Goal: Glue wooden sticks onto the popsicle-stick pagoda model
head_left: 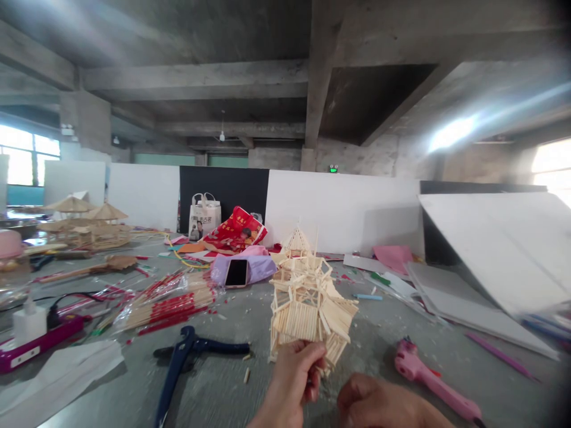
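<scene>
A tiered pagoda model (297, 318) built of pale wooden sticks stands on the grey table, with a pointed roof on top. My left hand (300, 371) is at its lower front edge, thumb and fingers closed on the model's base. Just to the right, my right hand (379, 401) is low in the view with its fingers curled. Whatever it may hold is hidden and blurred. Right of that hand lies a pink glue gun (432, 380). A dark blue hand cutter (182, 356) with two handles rests to the left of the model.
Bundled sticks in plastic (169, 306), a phone (236, 273) and a red bag (236, 229) lie toward the back left. A purple power strip (40, 345) sits far left. White boards (482, 244) lean at right. Other stick models (84, 223) stand far left.
</scene>
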A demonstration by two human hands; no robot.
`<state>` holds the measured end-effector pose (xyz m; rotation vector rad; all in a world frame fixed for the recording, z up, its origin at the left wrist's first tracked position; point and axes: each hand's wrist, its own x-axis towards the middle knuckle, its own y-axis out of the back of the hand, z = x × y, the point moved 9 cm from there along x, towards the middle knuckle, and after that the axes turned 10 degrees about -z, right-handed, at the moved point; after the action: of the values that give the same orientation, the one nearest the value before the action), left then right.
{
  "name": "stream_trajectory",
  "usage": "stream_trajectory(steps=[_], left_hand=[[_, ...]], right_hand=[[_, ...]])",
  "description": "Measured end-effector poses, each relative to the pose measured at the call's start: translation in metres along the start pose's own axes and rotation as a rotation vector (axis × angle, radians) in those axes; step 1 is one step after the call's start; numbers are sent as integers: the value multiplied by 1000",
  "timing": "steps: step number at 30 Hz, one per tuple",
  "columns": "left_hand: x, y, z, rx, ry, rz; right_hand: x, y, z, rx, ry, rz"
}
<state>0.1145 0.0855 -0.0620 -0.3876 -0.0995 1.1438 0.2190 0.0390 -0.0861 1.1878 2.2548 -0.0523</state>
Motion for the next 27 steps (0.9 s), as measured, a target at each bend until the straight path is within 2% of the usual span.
stream_trajectory(steps=[6, 18, 27], left_hand=[[2, 2, -2, -56, -20, 47], [-7, -2, 0, -237, -22, -66], [-5, -3, -1, -296, 36, -75]], right_hand=[[2, -2, 0, 56, 34, -1], [5, -5, 2, 96, 73, -50], [4, 2, 5, 80, 62, 5]])
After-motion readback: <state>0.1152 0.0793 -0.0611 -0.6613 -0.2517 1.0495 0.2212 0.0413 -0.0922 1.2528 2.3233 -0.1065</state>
